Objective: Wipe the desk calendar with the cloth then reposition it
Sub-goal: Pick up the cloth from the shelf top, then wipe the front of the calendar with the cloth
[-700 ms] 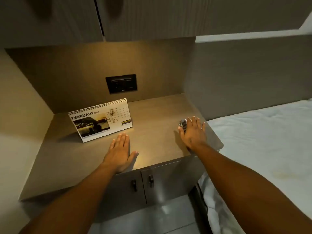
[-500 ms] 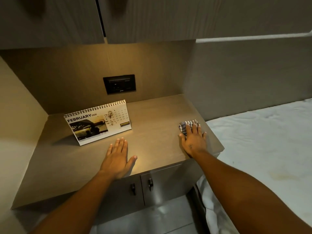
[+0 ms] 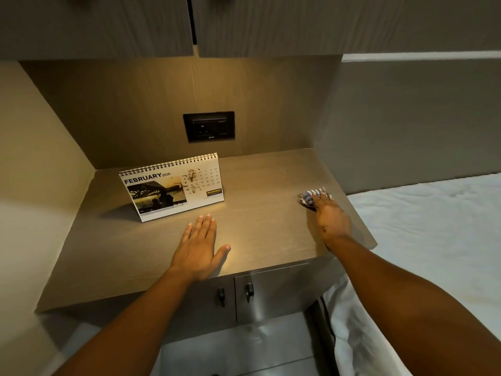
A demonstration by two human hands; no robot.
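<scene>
A spiral-bound desk calendar showing February stands upright on the left rear of the wooden desktop. My left hand lies flat on the desktop, fingers apart, a little in front of and to the right of the calendar, not touching it. A small striped cloth lies bunched near the desktop's right edge. My right hand rests on the cloth, fingertips curling over its near part; whether it grips it is unclear.
A black wall socket sits in the back panel above the calendar. Overhead cabinets hang low over the niche. Two cabinet doors with dark handles are below the desktop. A white bed borders the right side.
My right hand has drawn back slightly and its fingers have curled onto the cloth, which now shows more. The left hand stays flat. The view shifted closer and lower.
</scene>
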